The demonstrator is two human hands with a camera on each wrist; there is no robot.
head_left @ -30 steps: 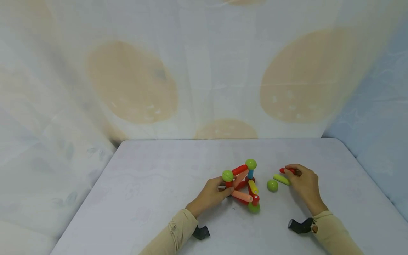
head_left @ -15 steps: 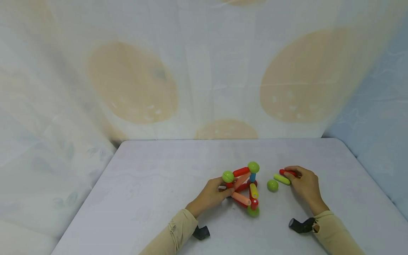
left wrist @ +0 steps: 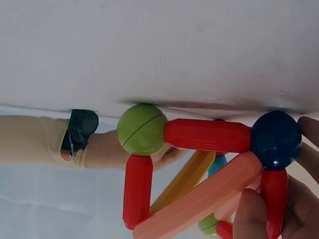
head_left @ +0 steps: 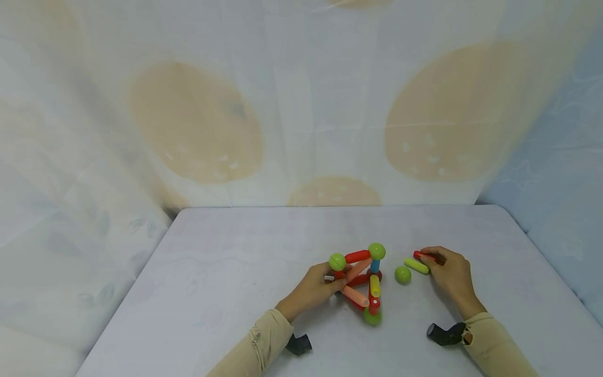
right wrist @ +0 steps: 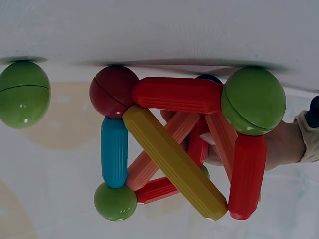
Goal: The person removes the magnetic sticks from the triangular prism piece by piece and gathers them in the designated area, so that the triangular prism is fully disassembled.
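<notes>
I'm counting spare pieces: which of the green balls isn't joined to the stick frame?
The loose green ball, lying alone on the table between the stick frame and the right hand. The other green balls cap sticks of the frame.

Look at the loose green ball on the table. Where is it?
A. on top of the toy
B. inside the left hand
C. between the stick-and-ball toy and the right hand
C: the loose green ball lies on the table, apart from the stick-and-ball toy and beside the right hand.
</notes>
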